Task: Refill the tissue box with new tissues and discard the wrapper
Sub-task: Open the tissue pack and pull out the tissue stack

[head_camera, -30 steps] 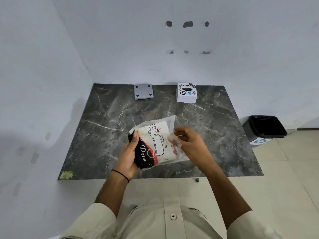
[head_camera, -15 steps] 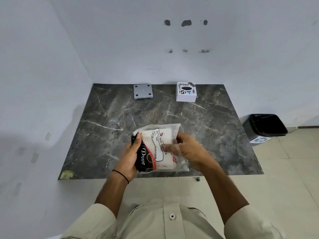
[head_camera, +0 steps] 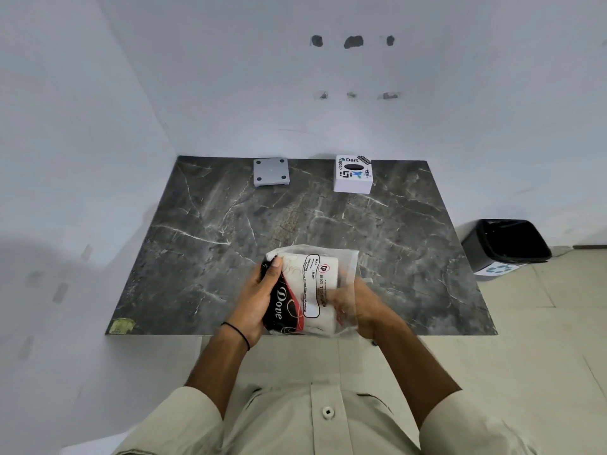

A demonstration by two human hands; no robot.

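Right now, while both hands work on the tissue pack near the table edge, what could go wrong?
1. The clear plastic tissue pack sits at the near edge of the dark marble table; if the left hand slips, it might fall to the floor.
2. The right hand seems to reach inside the wrapper; a hard pull may tear or scatter tissues.
3. The black waste bin stands on the floor to the right, so a thrown wrapper could miss it.
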